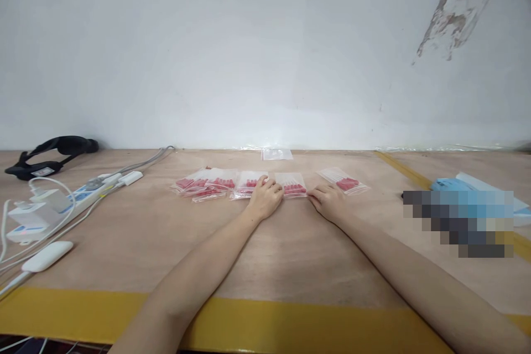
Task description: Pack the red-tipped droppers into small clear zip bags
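A small clear plastic bag (290, 180) with a row of red-ended pieces inside lies on the table between my hands. My left hand (264, 201) is closed, its curled fingers at the bag's lower left corner. With thumb and fingers pressed together, my right hand (328, 203) pinches at its lower right corner. Just left of my left hand lies another such bag (249, 183), and an overlapping pile of similar bags (203, 183) is farther left. One more bag (343, 181) rests beyond my right hand, its red pieces bunched together.
An empty-looking clear bag (276, 154) lies by the wall. On the left are a power strip (81, 198) with chargers and cables, a white device (50, 256) and a black headset strap (62, 146). Blue material (452, 184) and a blurred-out patch are at right. Yellow tape (257, 321) marks the front edge.
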`<state>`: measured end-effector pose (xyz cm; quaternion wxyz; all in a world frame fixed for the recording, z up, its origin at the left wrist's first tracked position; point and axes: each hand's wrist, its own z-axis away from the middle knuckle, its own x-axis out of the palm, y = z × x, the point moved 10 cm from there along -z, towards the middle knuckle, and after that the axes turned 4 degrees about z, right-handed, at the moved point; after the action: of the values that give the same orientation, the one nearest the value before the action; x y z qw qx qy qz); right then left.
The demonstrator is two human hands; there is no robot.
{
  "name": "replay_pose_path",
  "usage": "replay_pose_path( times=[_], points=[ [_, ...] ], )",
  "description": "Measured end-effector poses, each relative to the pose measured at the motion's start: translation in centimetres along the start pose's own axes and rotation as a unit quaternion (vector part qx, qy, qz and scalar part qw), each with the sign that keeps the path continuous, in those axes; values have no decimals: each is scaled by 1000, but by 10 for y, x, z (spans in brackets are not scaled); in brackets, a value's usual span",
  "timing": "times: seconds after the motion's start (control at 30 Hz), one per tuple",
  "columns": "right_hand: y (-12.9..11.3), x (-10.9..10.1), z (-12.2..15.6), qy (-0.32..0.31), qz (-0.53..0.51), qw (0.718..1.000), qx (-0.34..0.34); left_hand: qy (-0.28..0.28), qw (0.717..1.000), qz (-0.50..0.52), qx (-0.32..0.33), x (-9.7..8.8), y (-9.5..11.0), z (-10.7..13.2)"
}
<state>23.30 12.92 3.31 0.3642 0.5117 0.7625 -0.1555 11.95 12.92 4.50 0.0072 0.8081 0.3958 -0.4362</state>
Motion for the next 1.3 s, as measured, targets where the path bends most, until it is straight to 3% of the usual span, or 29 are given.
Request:
replay_pose_path(
  times=[0.4, 0.63, 0.8, 1.07, 1.3],
  points=[
    [-15, -11, -5, 26, 97, 993, -55, 18, 1000, 19, -11, -4, 0, -1],
    [-27, -15, -8, 31, 94, 992, -82, 31, 998, 43, 45, 11, 33, -23],
    [-27, -18, -9, 39, 86, 993, -71, 22, 997, 18, 69, 22, 41, -32],
    [-23, -17, -8, 19, 79, 996, -48, 5, 997, 10, 79, 18, 42, -32],
    [-5, -17, -2, 13, 69, 997, -27, 12, 998, 3, 63, 10, 29, -20]
  ],
)
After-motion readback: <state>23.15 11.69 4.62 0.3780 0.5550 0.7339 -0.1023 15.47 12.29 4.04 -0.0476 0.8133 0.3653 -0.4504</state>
